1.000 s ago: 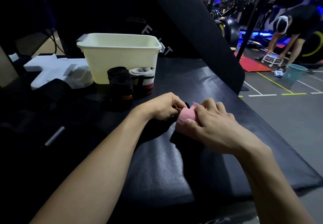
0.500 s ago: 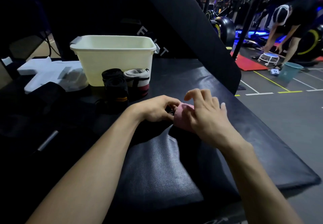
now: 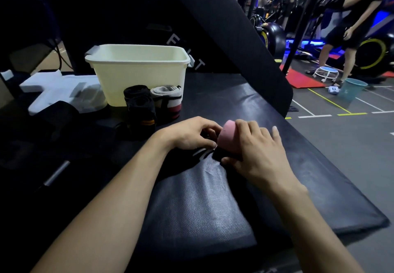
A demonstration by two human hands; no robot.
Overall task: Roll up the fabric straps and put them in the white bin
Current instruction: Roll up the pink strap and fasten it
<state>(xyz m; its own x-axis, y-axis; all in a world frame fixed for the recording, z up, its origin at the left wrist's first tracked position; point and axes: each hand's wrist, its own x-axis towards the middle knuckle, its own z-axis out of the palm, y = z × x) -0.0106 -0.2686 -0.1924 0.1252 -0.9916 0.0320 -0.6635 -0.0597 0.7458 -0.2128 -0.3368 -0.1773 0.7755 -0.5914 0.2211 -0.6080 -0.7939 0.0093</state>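
My right hand [image 3: 253, 149] and left hand [image 3: 191, 134] both grip the pink rolled fabric strap [image 3: 229, 139] on the black padded bench [image 3: 298, 166], fingers curled around it.

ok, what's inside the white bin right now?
Only the bare upper inner walls of the white bin show from the head view; its near wall hides the floor, so any contents can't be seen. Two rolled straps stand outside, in front of it.
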